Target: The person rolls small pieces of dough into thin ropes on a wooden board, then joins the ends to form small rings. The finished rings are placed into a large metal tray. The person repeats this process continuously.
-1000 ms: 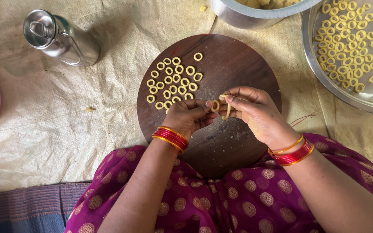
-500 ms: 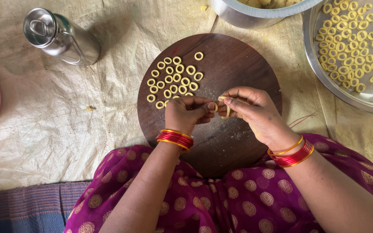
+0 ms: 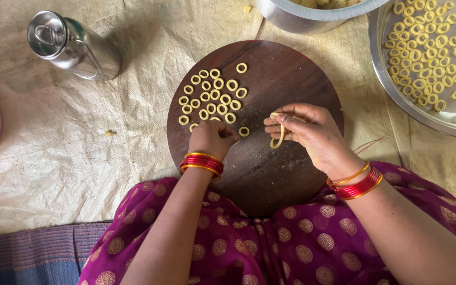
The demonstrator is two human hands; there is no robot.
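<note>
Right hand point(image 3: 312, 132) pinches dough strip point(image 3: 279, 138), centre frame; left hand point(image 3: 213, 138), fingers curled, sets dough ring point(image 3: 244, 131) on round wooden board point(image 3: 291, 68). Best spaced, not touching.

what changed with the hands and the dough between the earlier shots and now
The left hand drew away from the right hand toward the cluster of dough rings, and one more ring now lies on the board by it. The right hand's fingers stayed put, now pinching a hanging dough strip. The round wooden board, steel bottle and tray of rings are unchanged.
</note>
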